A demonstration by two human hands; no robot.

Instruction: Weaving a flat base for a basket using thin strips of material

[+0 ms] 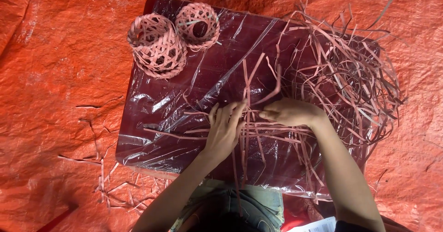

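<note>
Bamboo strips (258, 132) — crossings hidden under hands.

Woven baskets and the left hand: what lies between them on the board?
In the head view, only bare plastic-wrapped board separates the woven baskets from the left hand.

A plastic-wrapped dark table (152, 135) bears loose strips (350, 75) and two woven baskets (159, 47).

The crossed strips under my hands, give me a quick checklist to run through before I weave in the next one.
1. Left hand pinning the crossed strips: ok.
2. Right hand on the strips: ok.
3. Loose strip pile close by the right hand: ok.
4. Two finished woven balls away from the work: ok.
5. Plastic sheet lying flat: not ok, wrinkled.
6. Crossings tight: cannot tell.
</note>
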